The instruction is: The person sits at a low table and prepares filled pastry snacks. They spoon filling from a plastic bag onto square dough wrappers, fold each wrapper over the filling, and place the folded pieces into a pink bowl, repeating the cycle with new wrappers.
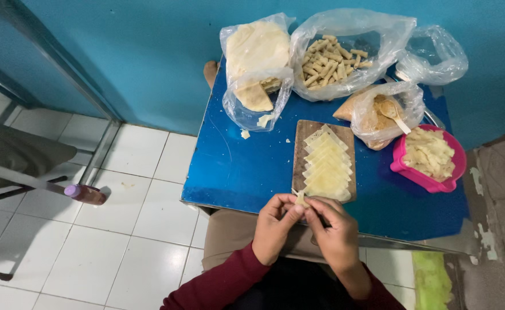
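My left hand and my right hand meet at the near edge of a small blue table. Together they pinch a small pale piece of dough wrapper between the fingertips. Just beyond them lies a wooden board carrying a row of overlapping pale yellow wrapper sheets. Dark red sleeves cover both forearms.
At the table's back stand a plastic bag of flat wrappers, a bag of rolled sticks, a crumpled empty bag and a bag of brown filling with a spoon. A pink bowl holds folded pieces. A small bottle lies on the white tiles at left.
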